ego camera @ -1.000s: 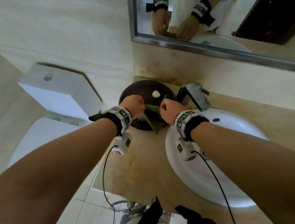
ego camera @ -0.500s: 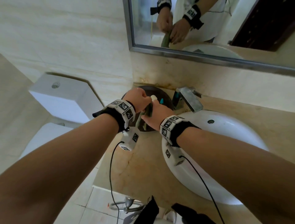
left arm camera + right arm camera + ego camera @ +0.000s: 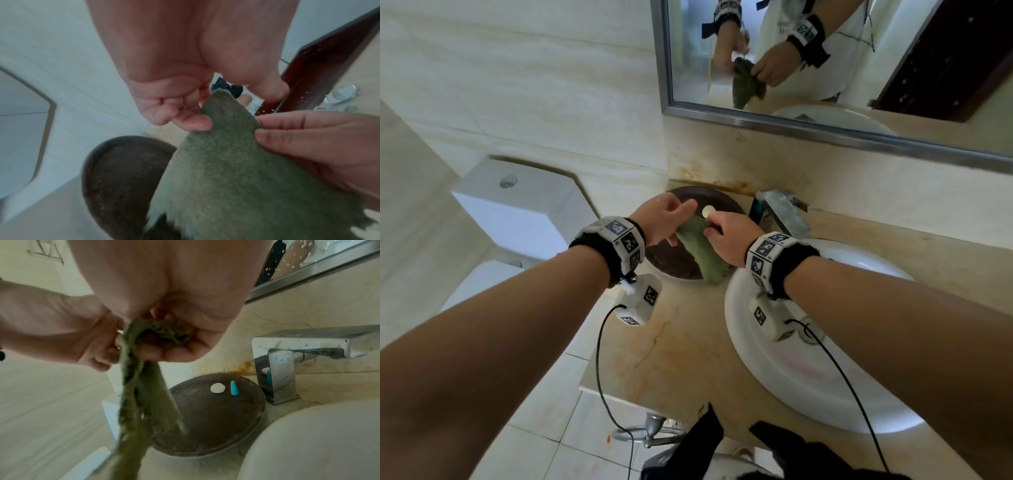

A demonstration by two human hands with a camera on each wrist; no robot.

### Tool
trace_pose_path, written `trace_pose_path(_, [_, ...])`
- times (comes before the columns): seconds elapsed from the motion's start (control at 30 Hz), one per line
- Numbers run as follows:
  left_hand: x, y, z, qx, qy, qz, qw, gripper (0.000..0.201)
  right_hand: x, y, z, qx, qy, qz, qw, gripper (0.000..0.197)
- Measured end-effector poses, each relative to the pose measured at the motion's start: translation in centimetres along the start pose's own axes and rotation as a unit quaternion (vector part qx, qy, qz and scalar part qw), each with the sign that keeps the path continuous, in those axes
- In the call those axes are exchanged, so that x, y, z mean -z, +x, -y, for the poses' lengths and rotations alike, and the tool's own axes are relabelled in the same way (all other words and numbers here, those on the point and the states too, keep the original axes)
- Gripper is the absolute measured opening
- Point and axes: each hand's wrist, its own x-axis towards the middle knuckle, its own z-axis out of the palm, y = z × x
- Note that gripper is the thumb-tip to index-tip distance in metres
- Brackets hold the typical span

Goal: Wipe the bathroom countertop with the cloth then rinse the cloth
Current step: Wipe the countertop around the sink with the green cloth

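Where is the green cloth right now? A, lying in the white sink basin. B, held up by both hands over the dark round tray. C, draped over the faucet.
B: the left hand and right hand both pinch the green cloth, which hangs above the dark round tray.

In front of you runs a beige marble countertop (image 3: 681, 359), stained with rusty brown streaks near the back wall. A round white basin (image 3: 767, 373) is set into it on your right. Behind the basin stands a square chrome faucet (image 3: 786, 212). To the left of the faucet sits a dark round tray (image 3: 205, 418), carrying a small white disc (image 3: 218, 388) and a small blue cone (image 3: 233, 388).
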Motion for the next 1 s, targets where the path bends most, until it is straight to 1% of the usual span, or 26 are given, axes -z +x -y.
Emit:
trace_pose_path(0.07, [-0.1,-0.4,1.0,-0.01,0.001,0.048,0.999,0.039,-0.2,-0.2,-0.4,-0.002,0.008,0.022,1.0,0.015])
trace_pose_path(0.13, [0.0,-0.7,2.0,0.013,0.009,0.075,0.997,0.044,-0.3,-0.3,-0.7,-0.01,0.015,0.045,0.999,0.018])
trace_pose_path(0.2, [-0.1,-1.1,2.5,0.044,0.026,0.081,0.995,0.041,-0.4,-0.5,-0.8,-0.017,0.016,0.066,0.998,0.022])
trace_pose_path(0.3, [-1.5,-1.4,3.3,0.067,0.073,0.053,0.994,0.039,-1.3,-0.6,-1.0,-0.046,-0.004,0.059,0.997,0.023])
trace_pose_path(0.37, [-3.2,-1.9,4.6,0.097,0.145,0.007,0.985,0.038,-2.5,-0.8,-1.8,-0.106,-0.036,0.061,0.992,0.022])
trace_pose_path(0.43, [-5.0,-2.8,6.2,0.115,0.195,-0.04,0.973,0.033,-3.8,-1.6,-2.8,-0.148,-0.088,0.082,0.982,0.03])
trace_pose_path(0.47, [-6.0,-3.3,7.0,0.098,0.209,-0.05,0.972,0.031,-4.5,-2.1,-3.4,-0.16,-0.107,0.094,0.977,0.033])
trace_pose_path(0.5, [-7.3,-3.7,7.7,0.064,0.223,-0.042,0.972,0.03,-5.2,-2.7,-4.2,-0.166,-0.12,0.104,0.973,0.034])
trace_pose_path(0.57, [-10.2,-4.3,8.3,-0.022,0.264,0.025,0.964,0.036,-6.7,-3.9,-5.6,-0.176,-0.173,0.148,0.958,0.039])
trace_pose_path(0.6, [-11.6,-4.6,8.2,-0.051,0.284,0.065,0.955,0.04,-7.5,-4.4,-6.0,-0.183,-0.196,0.177,0.947,0.043])
trace_pose_path(0.63, [-12.9,-4.5,8.2,-0.067,0.297,0.096,0.948,0.046,-8.1,-4.7,-6.4,-0.188,-0.214,0.198,0.938,0.047])
trace_pose_path(0.67, [-13.9,-4.3,8.2,-0.065,0.305,0.121,0.942,0.053,-8.7,-4.9,-6.6,-0.198,-0.211,0.207,0.935,0.048])
trace_pose_path(0.73, [-15.4,-3.7,8.3,-0.042,0.315,0.148,0.937,0.063,-9.5,-4.9,-6.9,-0.218,-0.153,0.192,0.945,0.044])
trace_pose_path(0.83, [-16.7,-3.0,9.2,-0.022,0.33,0.137,0.934,0.07,-10.1,-4.4,-7.2,-0.239,-0.094,0.155,0.954,0.041])
trace_pose_path(1.0, [-16.4,-3.2,11.4,-0.017,0.342,0.112,0.933,0.071,-10.5,-3.7,-8.0,-0.265,-0.067,0.147,0.951,0.042])
